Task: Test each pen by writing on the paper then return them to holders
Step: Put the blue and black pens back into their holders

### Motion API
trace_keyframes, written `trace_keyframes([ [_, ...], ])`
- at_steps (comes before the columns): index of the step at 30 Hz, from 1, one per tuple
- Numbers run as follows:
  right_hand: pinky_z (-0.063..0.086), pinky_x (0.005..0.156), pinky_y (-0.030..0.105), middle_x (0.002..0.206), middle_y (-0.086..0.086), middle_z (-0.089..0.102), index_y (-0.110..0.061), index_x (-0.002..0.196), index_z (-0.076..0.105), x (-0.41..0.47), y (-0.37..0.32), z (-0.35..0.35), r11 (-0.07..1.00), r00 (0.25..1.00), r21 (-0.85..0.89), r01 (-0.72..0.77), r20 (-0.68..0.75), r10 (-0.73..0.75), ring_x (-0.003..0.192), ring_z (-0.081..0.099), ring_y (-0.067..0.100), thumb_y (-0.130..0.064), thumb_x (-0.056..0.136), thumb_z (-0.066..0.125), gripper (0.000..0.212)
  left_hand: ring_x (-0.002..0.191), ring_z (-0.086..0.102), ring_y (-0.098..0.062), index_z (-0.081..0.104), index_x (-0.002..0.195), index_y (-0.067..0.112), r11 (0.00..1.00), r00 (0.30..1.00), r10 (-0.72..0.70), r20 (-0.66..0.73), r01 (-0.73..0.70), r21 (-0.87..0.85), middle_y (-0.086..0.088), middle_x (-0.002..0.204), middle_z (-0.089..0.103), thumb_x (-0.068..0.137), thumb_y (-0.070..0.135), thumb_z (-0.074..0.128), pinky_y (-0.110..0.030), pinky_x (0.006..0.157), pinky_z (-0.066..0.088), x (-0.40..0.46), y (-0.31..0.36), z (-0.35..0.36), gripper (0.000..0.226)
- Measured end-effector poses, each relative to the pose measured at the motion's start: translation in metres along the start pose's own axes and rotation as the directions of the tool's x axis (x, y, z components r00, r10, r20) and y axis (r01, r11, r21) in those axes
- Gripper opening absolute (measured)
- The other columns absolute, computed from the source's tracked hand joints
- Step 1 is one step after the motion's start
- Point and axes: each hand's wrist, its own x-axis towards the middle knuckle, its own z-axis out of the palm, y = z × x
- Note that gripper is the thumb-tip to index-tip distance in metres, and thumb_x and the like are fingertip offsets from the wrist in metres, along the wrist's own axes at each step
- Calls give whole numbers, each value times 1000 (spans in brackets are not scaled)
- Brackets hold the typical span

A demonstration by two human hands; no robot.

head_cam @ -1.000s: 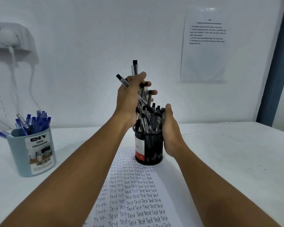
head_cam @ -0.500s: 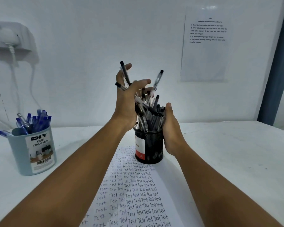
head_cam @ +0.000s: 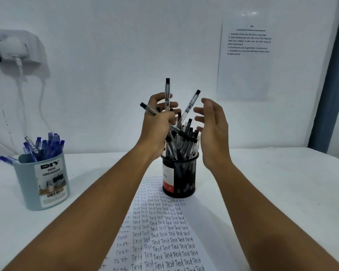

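A black mesh holder (head_cam: 181, 179) stands mid-table, full of black pens (head_cam: 186, 141). Above its left rim my left hand (head_cam: 157, 124) grips a bundle of black-capped pens (head_cam: 167, 94) that fan upward and out. My right hand (head_cam: 212, 126) hovers beside the holder's right side, raised to the level of the pen tops, fingers spread and relaxed, holding nothing. A sheet of paper (head_cam: 160, 231) covered in rows of handwritten "Test" lies in front of the holder, between my forearms.
A light blue desk organizer (head_cam: 42, 182) with several blue pens (head_cam: 45, 146) stands at the left of the white table. A printed instruction sheet (head_cam: 246, 59) hangs on the wall at right. A charger and cable (head_cam: 18, 55) hang at upper left.
My right hand has let go of the mesh holder's side and risen, fingers spread, beside the pen tops. My left hand still grips its bundle, which has shifted a little.
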Motion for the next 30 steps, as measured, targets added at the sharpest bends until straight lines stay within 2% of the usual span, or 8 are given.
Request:
trace_keyframes([
  [9, 45, 78, 16, 91, -9, 68, -35, 116, 60, 18, -13, 9, 985, 990, -140, 101, 113, -85, 83, 61, -1, -33, 97, 58, 20, 89, 59, -18, 58, 108, 24, 995, 997, -76, 7, 76, -68, -8, 108, 66, 78, -10, 46, -32, 70, 47, -5, 0, -3, 46],
  [12, 46, 74, 18, 85, -5, 72, -28, 114, 64, 25, -18, 11, 977, 981, -163, 140, 155, -114, 75, 62, 2, -28, 95, 62, 20, 87, 59, -18, 58, 111, 21, 979, 991, -136, 13, 136, -150, -5, 104, 64, 82, 21, 58, -33, 69, 49, -3, 2, -5, 28],
  [14, 46, 75, 16, 82, -7, 72, -24, 115, 66, 28, -22, 12, 962, 968, -193, 194, 197, -156, 79, 63, 0, -25, 94, 64, 21, 88, 59, -20, 57, 118, 14, 969, 983, -181, 2, 179, -171, -6, 103, 62, 76, 47, 63, -35, 69, 51, -1, 3, -6, 53],
  [19, 46, 71, 15, 75, -10, 72, -25, 110, 67, 27, -30, 15, 924, 922, -263, 278, 344, -179, 80, 65, 1, -24, 91, 66, 19, 106, 66, -26, 58, 111, 25, 979, 992, -114, -49, 104, -175, -11, 119, 64, 84, 74, 37, -50, 93, 51, 4, 9, -7, 60],
  [23, 43, 67, 12, 79, -10, 70, -27, 100, 72, 19, -19, 16, 888, 906, -369, 274, 409, -110, 75, 59, -3, -22, 86, 69, 15, 108, 64, -24, 60, 111, 28, 991, 991, -86, -99, 74, -115, -6, 116, 65, 91, 70, 25, -47, 95, 50, 5, 18, -9, 58],
  [26, 48, 81, 21, 95, -13, 68, -30, 99, 73, 18, -12, 12, 898, 932, -387, 211, 357, -65, 89, 58, 0, -27, 85, 69, 15, 112, 59, -17, 62, 104, 31, 999, 991, -41, -130, 44, 20, -2, 114, 65, 96, 62, 26, -47, 104, 43, 5, 20, -11, 48],
  [28, 51, 87, 29, 103, -15, 66, -32, 98, 74, 18, -11, 9, 905, 936, -386, 178, 351, -34, 97, 60, 5, -28, 86, 68, 15, 111, 56, -16, 61, 105, 30, 994, 990, -11, -140, 26, 106, -1, 113, 64, 99, 58, 24, -42, 103, 42, 6, 20, -11, 47],
  [30, 51, 87, 28, 106, -15, 64, -33, 103, 72, 16, -12, 6, 896, 926, -395, 201, 376, -42, 99, 59, 5, -31, 86, 69, 17, 111, 55, -15, 59, 110, 28, 982, 989, 20, -149, 8, 190, 1, 113, 63, 100, 55, 22, -35, 98, 41, 8, 21, -11, 47],
])
